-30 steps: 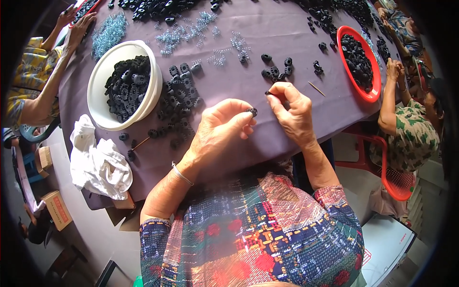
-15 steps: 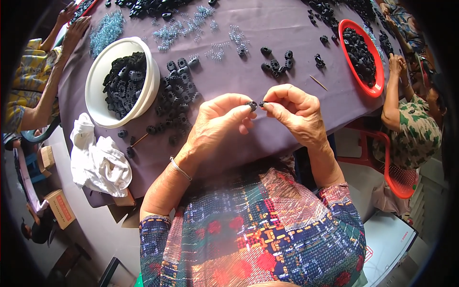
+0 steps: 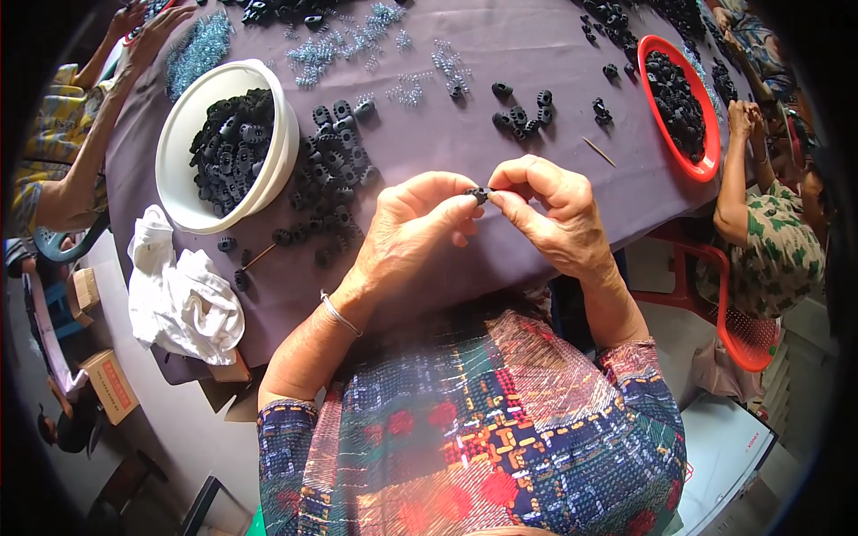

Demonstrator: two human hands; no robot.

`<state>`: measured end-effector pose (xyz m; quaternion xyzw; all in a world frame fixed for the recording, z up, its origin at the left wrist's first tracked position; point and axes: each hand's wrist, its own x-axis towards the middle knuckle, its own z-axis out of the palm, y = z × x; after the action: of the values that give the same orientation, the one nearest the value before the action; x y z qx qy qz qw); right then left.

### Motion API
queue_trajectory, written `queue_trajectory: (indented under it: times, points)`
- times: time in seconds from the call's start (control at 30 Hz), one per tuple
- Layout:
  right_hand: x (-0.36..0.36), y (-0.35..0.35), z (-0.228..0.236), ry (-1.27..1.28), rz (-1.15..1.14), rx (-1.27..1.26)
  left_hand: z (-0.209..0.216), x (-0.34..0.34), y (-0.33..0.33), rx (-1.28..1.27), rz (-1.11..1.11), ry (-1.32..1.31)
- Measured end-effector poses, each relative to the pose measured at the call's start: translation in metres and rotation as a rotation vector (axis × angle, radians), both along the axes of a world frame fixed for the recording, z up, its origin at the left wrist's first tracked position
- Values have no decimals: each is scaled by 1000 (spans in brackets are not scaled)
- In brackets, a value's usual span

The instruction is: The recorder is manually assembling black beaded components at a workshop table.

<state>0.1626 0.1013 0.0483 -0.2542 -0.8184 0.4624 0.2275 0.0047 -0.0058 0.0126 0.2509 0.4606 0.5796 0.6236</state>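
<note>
Above the table's near edge, my left hand point(image 3: 413, 223) pinches a small black plastic cord lock point(image 3: 478, 193) between thumb and forefinger. My right hand point(image 3: 556, 213) is closed in a pinch at the other end of it, on a small black piece mostly hidden by the fingertips. The two parts meet between my hands. Left of them lies a loose heap of black cord lock pieces point(image 3: 332, 165), beside a white tub point(image 3: 284, 170) filled with more. A smaller group of black pieces point(image 3: 520, 118) sits beyond my right hand.
Small metal springs point(image 3: 349, 45) are scattered on the far side of the purple-grey tablecloth point(image 3: 429, 134). A red basket point(image 3: 712, 161) holds black parts at right. A white cloth point(image 3: 183, 295) and thin sticks point(image 3: 600, 152) lie on the table. Other people sit at left and right.
My hands have drawn together: the gap between the cord lock in my left hand and the small piece in my right has closed. The table view has shifted slightly.
</note>
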Motion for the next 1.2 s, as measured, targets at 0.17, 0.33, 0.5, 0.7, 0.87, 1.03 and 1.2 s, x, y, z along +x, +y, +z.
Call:
queue_trajectory:
  times: [0.17,0.33,0.5,0.7,0.87,1.03,1.2]
  points:
    - [-2,-1,-1,6,-41,-47,1,2,0,-16,21,22]
    - [-1,0,0,-5,-12,13,2,1,0,-17,25,38]
    - [-3,1,0,-30,16,107,2,2,0,-2,27,71]
    - [-4,2,0,-40,30,135,1,4,0,-11,38,178]
    - [-4,4,0,-76,14,-99,0,6,-1,-17,65,195]
    - [-3,6,-2,-106,10,-199,0,7,0,-19,74,203]
    - [-4,10,-7,-94,17,-407,2,9,-1,-41,91,223]
